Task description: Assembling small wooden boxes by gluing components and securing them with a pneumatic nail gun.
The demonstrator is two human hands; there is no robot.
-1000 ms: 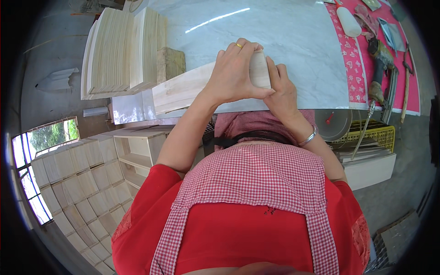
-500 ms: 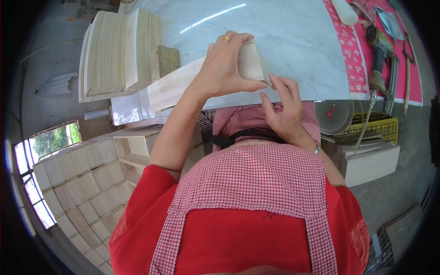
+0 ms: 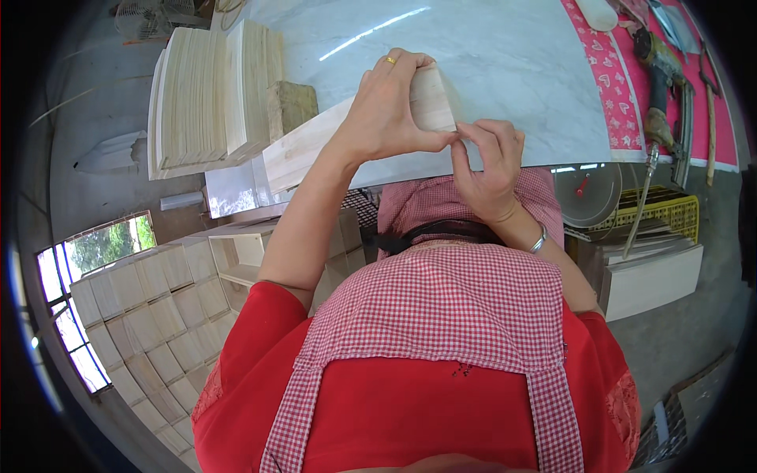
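A long, pale wooden piece (image 3: 434, 102), box-like at its right end, lies along the near edge of the marble-patterned table (image 3: 528, 79). My left hand (image 3: 382, 110) spans its right end, with the fingers curled over the far side and the thumb pressed at the near corner. At that same corner, the thumb and forefinger of my right hand (image 3: 489, 165) are pinched together beside my left thumb. Whatever is between those fingertips is too small to make out. Left of the piece stand a brownish block (image 3: 292, 109) and a stack of thin wooden boards (image 3: 189, 102).
A nail gun (image 3: 658, 87) with a hose rests on pink cloth at the right. Below it are a round metal dish (image 3: 579, 197), a yellow crate (image 3: 670, 217) and stacked panels (image 3: 654, 280). Many wooden boxes (image 3: 150, 315) are piled at lower left.
My right hand has moved up to the near corner, and its open fingers have closed into a pinch. My left hand keeps its grip. The whole view has shifted slightly.
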